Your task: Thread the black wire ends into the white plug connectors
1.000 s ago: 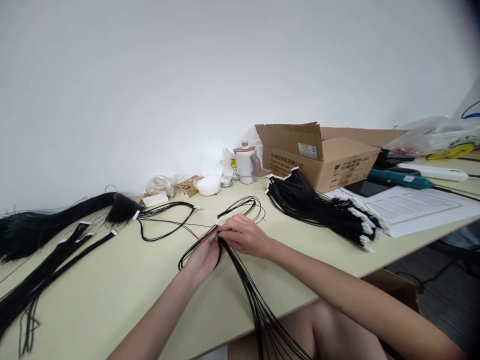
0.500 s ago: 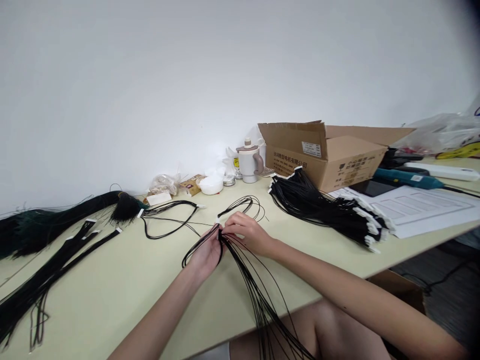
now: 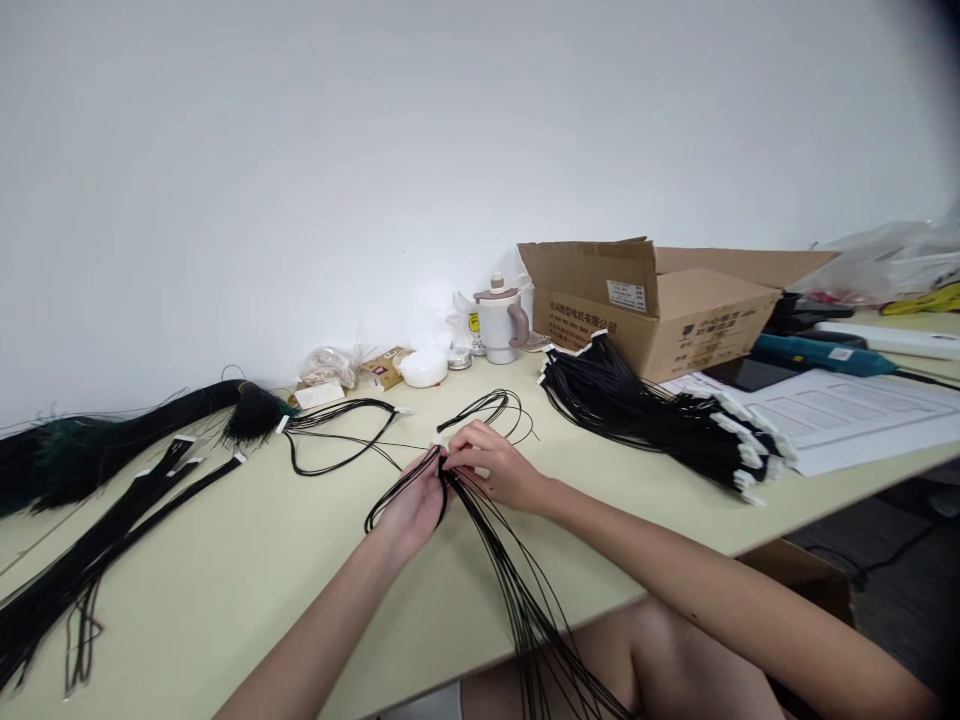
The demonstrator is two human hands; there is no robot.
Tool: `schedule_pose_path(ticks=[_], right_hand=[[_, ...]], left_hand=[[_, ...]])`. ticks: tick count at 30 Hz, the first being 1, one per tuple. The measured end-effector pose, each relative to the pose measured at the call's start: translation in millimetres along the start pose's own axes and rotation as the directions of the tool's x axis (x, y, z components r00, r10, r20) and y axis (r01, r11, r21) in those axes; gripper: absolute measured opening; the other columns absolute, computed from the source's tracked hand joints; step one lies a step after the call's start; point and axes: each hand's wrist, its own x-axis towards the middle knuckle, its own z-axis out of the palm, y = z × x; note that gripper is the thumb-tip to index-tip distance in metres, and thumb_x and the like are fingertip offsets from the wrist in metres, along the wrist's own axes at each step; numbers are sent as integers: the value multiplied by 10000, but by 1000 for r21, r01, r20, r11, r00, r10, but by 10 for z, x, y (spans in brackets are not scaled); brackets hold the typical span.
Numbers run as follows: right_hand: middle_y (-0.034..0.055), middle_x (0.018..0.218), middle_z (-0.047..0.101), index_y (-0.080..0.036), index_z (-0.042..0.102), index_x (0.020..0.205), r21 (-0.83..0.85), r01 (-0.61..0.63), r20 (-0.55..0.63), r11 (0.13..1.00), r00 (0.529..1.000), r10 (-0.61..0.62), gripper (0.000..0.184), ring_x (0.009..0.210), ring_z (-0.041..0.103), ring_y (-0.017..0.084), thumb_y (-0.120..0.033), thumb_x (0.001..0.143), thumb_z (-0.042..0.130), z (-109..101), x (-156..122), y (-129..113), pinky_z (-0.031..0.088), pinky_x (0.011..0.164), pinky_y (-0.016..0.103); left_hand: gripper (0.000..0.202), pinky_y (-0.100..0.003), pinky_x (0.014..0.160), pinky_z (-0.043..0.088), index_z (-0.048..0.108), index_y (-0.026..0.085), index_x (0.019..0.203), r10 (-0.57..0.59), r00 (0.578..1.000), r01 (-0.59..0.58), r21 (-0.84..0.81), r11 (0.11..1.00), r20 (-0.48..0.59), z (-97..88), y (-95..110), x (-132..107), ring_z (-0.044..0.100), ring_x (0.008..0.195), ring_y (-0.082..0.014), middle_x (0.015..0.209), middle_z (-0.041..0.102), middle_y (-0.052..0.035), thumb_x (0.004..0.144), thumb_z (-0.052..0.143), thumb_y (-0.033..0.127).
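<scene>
Both my hands meet over the table around a bundle of thin black wires (image 3: 501, 570). My left hand (image 3: 411, 505) is closed round the bundle, palm up, and a loop of wire bends over its wrist side. With its fingertips pinched at the same spot, my right hand (image 3: 491, 465) grips the wires where they gather. The loose ends fan down over the table edge and my lap. Just beyond my fingers lies a white connector (image 3: 437, 438) with a coil of black wire (image 3: 484, 405). The exact point under my fingertips is partly hidden.
On the left lie black wire bundles (image 3: 97, 550) with white connectors and a looped harness (image 3: 341, 440). A pile of black harnesses (image 3: 645, 425) is at right, before an open cardboard box (image 3: 690, 320). Behind stand a lidded mug (image 3: 498, 325) and a white bowl (image 3: 422, 367). Papers (image 3: 847, 420) lie at far right.
Hands stay in nearly the same place, still on the wire bundle. The hanging strands have shifted slightly, with stray wires at right drawn closer to the bundle.
</scene>
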Motion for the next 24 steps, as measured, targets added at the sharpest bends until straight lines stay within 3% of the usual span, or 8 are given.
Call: schedule_pose_path(ticks=[3, 6, 10, 13, 16, 20, 22, 24], right_hand=[[57, 851, 565, -167, 592, 848, 52, -19, -15, 998, 1000, 20, 144, 807, 465, 130, -118, 813, 461, 6, 2, -11, 414, 714, 282], [59, 871, 594, -164, 597, 893, 207, -96, -55, 974, 992, 110, 146, 825, 517, 125, -168, 836, 463, -19, 17, -37, 444, 748, 288], [65, 906, 609, -154, 595, 912, 496, -310, -26, 811, 928, 371, 201, 817, 572, 120, -287, 851, 458, -112, 72, -92, 482, 769, 288], [59, 877, 601, -142, 563, 883, 700, -375, -31, 607, 834, 551, 240, 816, 584, 123, -361, 832, 480, -184, 124, -104, 489, 790, 307], [1, 698, 538, -145, 510, 806, 825, -299, -130, 479, 726, 675, 263, 685, 581, 104, -408, 797, 519, -243, 166, -53, 507, 674, 280], [-60, 553, 376, -158, 469, 740, 814, -213, -372, 540, 524, 766, 287, 448, 431, 39, -436, 772, 533, -354, 176, 108, 379, 414, 169], [-58, 564, 367, -159, 491, 764, 764, -228, -482, 603, 418, 770, 285, 426, 380, 28, -440, 760, 537, -428, 165, 199, 295, 369, 152], [-47, 602, 390, -161, 534, 860, 706, -274, -564, 654, 343, 752, 294, 427, 345, 24, -435, 754, 538, -502, 152, 262, 249, 364, 155]], left_hand=[[40, -178, 622, 432, 548, 112, 742, 2, 1000, -2, 6, 1000, -16, -12, 0, 13, 526, 606, -47, 689, 581, 7, 744, 508, 114], [56, -210, 642, 444, 544, 113, 751, 2, 1000, -1, 22, 1000, -25, -33, 4, 39, 535, 613, -63, 702, 589, -8, 757, 495, 138], [61, -286, 746, 469, 522, 120, 753, -9, 1000, 9, 37, 999, 0, -39, 22, 53, 544, 629, -78, 727, 599, -25, 771, 481, 162], [69, -286, 758, 476, 489, 118, 728, -25, 1000, 25, 28, 999, -5, -13, 40, 30, 479, 538, -33, 821, 614, -48, 776, 474, 165], [75, -252, 717, 482, 464, 117, 724, -37, 999, 37, 8, 999, -28, 20, 51, -1, 439, 508, -12, 924, 612, -79, 787, 452, 156], [78, -198, 627, 470, 453, 119, 717, -26, 996, 26, 0, 1000, -82, 35, 63, -15, 412, 490, -6, 926, 611, -83, 790, 443, 146], [88, -185, 600, 462, 448, 119, 708, -30, 993, 30, 1, 1000, -118, 30, 69, -9, 391, 472, -1, 908, 612, -82, 791, 439, 144], [93, -177, 578, 453, 443, 120, 704, -36, 989, 36, 0, 999, -142, 20, 71, -2, 372, 459, 3, 894, 612, -81, 794, 433, 144]])
